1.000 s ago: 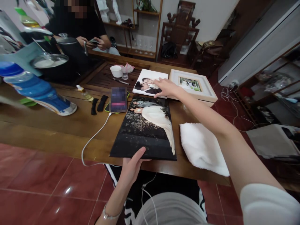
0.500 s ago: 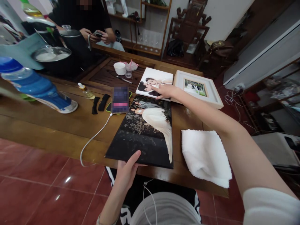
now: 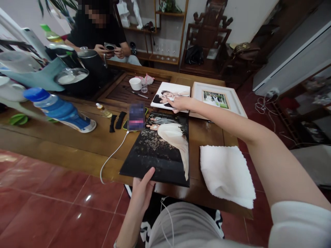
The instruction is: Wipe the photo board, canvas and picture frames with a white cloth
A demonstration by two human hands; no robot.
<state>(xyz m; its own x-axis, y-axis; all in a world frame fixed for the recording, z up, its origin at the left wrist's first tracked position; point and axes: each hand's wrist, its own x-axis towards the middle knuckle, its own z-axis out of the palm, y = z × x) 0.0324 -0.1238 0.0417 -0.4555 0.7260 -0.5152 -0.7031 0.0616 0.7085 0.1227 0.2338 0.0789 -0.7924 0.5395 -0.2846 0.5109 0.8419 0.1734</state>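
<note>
My left hand (image 3: 142, 194) grips the near edge of a dark photo panel (image 3: 155, 162), thumb on top and fingers underneath. The panel shows a couple, one in a long white dress, and its near end juts past the table edge. My right hand (image 3: 181, 103) is over a white photo panel (image 3: 178, 89) of two faces, its index finger stretched across the picture. Its other fingers are partly hidden. To the right lies a picture in a thick white frame (image 3: 236, 103), partly behind my forearm. A folded white towel (image 3: 226, 175) rests nearer me.
A phone (image 3: 136, 117) on a white cable lies left of the panels, beside two black strips (image 3: 120, 120) and a small dropper bottle (image 3: 104, 111). A large blue bottle (image 3: 59, 110) leans further left. A white cup (image 3: 135, 84) stands behind. Across the table sits a person (image 3: 98, 31) holding a device.
The view has shifted a little to the left, so more of the table's left end shows. My left hand keeps its hold, and my right hand stays over the white photo panel.
</note>
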